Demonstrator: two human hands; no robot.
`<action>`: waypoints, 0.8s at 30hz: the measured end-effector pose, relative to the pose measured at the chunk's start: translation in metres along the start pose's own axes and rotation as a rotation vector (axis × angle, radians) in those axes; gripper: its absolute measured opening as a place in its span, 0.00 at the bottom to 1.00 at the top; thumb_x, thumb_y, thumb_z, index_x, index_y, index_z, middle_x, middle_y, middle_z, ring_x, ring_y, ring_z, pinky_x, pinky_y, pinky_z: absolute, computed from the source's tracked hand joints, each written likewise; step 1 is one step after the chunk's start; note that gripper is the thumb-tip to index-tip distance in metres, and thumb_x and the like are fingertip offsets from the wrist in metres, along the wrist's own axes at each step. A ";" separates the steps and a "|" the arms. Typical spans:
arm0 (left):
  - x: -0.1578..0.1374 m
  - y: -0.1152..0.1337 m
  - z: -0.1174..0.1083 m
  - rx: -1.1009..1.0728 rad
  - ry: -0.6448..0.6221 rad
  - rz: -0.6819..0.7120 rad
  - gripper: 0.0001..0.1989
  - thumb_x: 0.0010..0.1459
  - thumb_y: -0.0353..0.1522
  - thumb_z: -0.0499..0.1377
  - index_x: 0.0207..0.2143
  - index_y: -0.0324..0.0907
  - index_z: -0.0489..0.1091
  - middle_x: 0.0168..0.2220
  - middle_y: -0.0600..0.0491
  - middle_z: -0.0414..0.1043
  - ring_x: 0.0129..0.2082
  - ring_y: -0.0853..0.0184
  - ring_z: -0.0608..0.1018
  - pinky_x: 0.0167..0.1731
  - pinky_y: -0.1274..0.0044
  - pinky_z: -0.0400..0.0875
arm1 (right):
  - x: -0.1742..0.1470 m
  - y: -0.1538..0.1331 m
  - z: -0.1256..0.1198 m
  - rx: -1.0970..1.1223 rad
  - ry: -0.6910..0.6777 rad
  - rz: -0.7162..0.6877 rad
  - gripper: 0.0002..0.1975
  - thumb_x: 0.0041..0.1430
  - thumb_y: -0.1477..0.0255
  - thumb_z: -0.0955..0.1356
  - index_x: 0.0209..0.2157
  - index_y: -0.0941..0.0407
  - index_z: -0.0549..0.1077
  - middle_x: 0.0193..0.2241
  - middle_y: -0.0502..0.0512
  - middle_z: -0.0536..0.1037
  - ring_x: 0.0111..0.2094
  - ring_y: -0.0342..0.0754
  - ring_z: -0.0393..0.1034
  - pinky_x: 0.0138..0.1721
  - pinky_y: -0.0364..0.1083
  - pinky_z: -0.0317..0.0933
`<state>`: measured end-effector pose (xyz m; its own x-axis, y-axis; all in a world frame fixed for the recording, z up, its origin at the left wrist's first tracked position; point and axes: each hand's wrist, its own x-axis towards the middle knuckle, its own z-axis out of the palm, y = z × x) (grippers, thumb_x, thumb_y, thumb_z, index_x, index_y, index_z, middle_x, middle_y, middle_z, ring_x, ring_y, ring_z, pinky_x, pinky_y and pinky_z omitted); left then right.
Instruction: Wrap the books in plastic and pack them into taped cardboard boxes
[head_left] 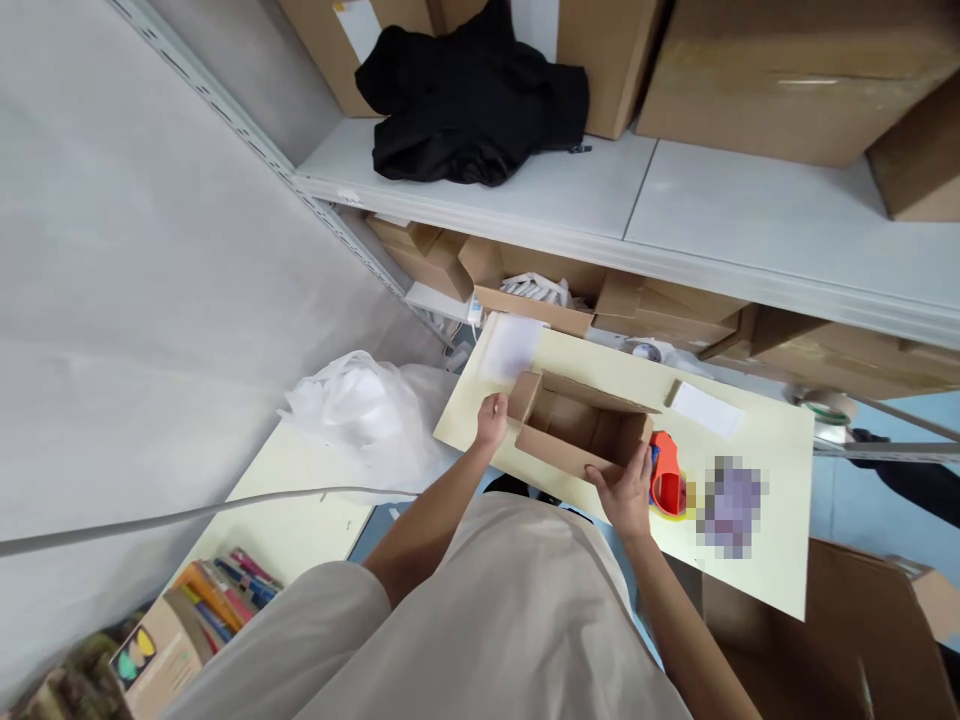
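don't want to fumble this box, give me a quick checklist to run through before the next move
1. Left hand at the cardboard box: ok, fingers curled at its left end.
2. Right hand at the box: ok, at the near right corner, thumb on the near wall.
3. Top open: ok, the inside shows from above.
4. Bottom closed underneath: cannot tell, the underside is hidden.
5. Free room beside the right hand: not ok, the red tape dispenser lies right next to it on the table.
6. Purple item identified: cannot tell, it is blurred out.
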<state>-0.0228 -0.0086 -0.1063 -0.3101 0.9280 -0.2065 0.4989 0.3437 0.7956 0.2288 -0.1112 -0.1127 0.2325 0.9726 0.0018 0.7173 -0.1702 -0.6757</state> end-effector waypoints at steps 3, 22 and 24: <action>0.041 -0.006 -0.012 0.017 0.065 -0.093 0.19 0.66 0.37 0.43 0.44 0.39 0.71 0.45 0.44 0.75 0.48 0.62 0.75 0.49 0.70 0.68 | -0.001 -0.005 -0.001 -0.023 0.003 0.020 0.53 0.55 0.48 0.64 0.68 0.61 0.33 0.67 0.73 0.40 0.67 0.69 0.36 0.61 0.67 0.46; 0.171 -0.034 0.008 0.249 -0.226 -0.308 0.25 0.44 0.31 0.67 0.46 0.37 0.68 0.44 0.42 0.73 0.47 0.56 0.76 0.44 0.71 0.71 | -0.006 -0.031 -0.001 -0.198 0.003 0.106 0.50 0.57 0.49 0.64 0.67 0.57 0.32 0.67 0.71 0.44 0.67 0.67 0.39 0.58 0.67 0.52; 0.163 -0.038 0.003 0.252 -0.196 -0.306 0.21 0.46 0.31 0.65 0.45 0.39 0.69 0.46 0.41 0.72 0.49 0.53 0.75 0.44 0.67 0.71 | -0.006 -0.029 0.000 -0.181 -0.001 0.117 0.50 0.57 0.49 0.64 0.68 0.58 0.34 0.66 0.71 0.45 0.67 0.66 0.37 0.60 0.66 0.51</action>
<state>-0.0897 0.1299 -0.1716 -0.3271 0.7795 -0.5342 0.5972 0.6086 0.5225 0.2062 -0.1120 -0.0930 0.3209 0.9445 -0.0698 0.7915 -0.3079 -0.5279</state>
